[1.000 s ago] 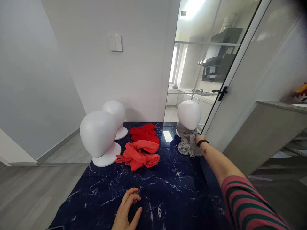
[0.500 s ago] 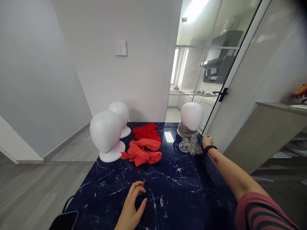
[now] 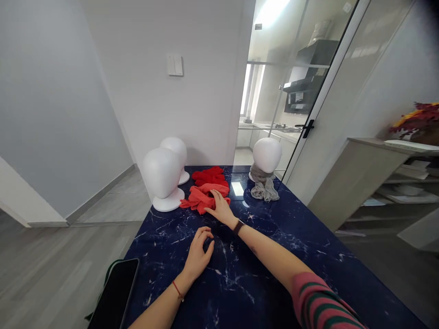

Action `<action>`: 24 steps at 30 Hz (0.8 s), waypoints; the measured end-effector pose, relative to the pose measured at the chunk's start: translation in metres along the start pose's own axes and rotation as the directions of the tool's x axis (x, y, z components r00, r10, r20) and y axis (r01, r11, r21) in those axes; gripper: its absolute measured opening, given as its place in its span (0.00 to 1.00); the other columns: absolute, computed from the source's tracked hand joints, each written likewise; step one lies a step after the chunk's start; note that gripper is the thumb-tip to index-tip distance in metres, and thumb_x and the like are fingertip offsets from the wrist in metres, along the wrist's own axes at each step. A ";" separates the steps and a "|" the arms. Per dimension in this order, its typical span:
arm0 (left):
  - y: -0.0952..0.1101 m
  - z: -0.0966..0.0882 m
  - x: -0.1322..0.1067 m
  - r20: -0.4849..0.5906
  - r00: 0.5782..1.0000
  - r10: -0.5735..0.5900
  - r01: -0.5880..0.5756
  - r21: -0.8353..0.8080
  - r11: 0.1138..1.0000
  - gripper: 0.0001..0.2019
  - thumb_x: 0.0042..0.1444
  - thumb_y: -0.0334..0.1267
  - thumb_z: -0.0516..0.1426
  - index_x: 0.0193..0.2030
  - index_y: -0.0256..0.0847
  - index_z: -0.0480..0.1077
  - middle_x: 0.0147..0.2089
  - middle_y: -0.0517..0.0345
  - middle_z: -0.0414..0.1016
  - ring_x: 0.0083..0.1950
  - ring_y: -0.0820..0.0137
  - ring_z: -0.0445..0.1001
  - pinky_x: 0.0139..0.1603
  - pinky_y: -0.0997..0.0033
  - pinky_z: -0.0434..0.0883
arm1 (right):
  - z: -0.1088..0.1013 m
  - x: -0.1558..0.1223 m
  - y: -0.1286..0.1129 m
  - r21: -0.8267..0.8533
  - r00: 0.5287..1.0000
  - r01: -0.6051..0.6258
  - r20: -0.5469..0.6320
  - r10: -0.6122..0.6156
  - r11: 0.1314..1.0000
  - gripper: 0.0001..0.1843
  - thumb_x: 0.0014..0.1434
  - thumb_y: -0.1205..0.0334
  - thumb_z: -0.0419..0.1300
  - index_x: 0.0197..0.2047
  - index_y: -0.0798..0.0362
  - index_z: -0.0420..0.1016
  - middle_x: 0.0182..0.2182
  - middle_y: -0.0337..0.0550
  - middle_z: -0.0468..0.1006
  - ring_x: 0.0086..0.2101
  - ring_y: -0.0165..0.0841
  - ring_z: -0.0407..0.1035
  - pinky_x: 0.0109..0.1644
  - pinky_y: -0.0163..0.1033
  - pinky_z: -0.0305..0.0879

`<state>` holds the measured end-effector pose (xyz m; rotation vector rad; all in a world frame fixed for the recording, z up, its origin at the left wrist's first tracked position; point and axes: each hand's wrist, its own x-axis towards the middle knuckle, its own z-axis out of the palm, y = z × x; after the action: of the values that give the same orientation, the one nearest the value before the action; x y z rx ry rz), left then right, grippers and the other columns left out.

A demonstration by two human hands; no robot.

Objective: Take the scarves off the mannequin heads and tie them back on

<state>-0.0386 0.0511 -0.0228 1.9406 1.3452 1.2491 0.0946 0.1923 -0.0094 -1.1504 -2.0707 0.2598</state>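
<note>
My right hand reaches over the front edge of a coral-red scarf, fingers apart; whether it touches the cloth I cannot tell. Nearer to me, my left hand rests by the table top with loosely curved fingers and nothing in it. Behind the coral scarf lies a darker red scarf, crumpled. Two white mannequin heads, a near one and a far one, stand bare to the left. A third mannequin head at the right wears a grey scarf around its neck, its end lying on the table.
The dark blue marbled table has a black phone at its left edge. A wall is behind it, with a glass door at the back right. Shelves stand farther right.
My right hand has moved from beside the grey scarf leftward to the coral scarf, its fingers now spread. My left hand stays low over the table. The view has shifted slightly.
</note>
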 end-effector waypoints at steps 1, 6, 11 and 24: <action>-0.004 -0.002 0.001 -0.045 0.999 -0.011 0.011 -0.002 1.000 0.05 0.56 0.34 0.51 0.36 0.42 0.68 0.48 0.50 0.68 0.51 0.63 0.70 0.53 0.57 0.68 | 0.010 0.003 -0.008 -0.033 0.997 -0.047 0.052 0.049 0.998 0.41 0.55 0.53 0.61 0.67 0.54 0.48 0.62 0.55 0.55 0.57 0.42 0.60 0.57 0.45 0.60; -0.035 -0.011 0.013 -0.359 0.912 -0.197 0.180 -0.080 0.980 0.10 0.54 0.34 0.53 0.44 0.39 0.65 0.47 0.49 0.69 0.49 0.64 0.71 0.49 0.59 0.71 | 0.016 -0.012 -0.017 -0.276 0.952 -0.091 0.258 0.165 0.957 0.26 0.60 0.57 0.57 0.61 0.46 0.60 0.54 0.49 0.66 0.44 0.38 0.72 0.46 0.38 0.64; -0.066 -0.033 0.052 -0.676 0.642 -0.361 0.449 -0.051 0.892 0.26 0.49 0.33 0.58 0.56 0.31 0.58 0.56 0.37 0.63 0.59 0.56 0.64 0.59 0.53 0.63 | -0.029 -0.066 0.002 -0.313 0.942 -0.169 0.227 0.246 0.935 0.17 0.58 0.55 0.57 0.50 0.49 0.67 0.43 0.45 0.75 0.40 0.38 0.72 0.39 0.35 0.60; -0.107 -0.089 0.134 -0.742 0.605 -0.289 0.586 0.168 0.793 0.55 0.38 0.51 0.65 0.67 0.25 0.43 0.64 0.25 0.56 0.67 0.44 0.53 0.65 0.40 0.47 | -0.083 -0.118 0.027 -0.162 0.912 -0.340 0.183 0.367 0.926 0.14 0.52 0.58 0.58 0.43 0.49 0.68 0.32 0.39 0.77 0.34 0.35 0.72 0.34 0.32 0.54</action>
<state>-0.1531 0.2058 -0.0083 1.1782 2.4644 1.5731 0.2073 0.0992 -0.0244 -1.6425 -2.0696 0.4462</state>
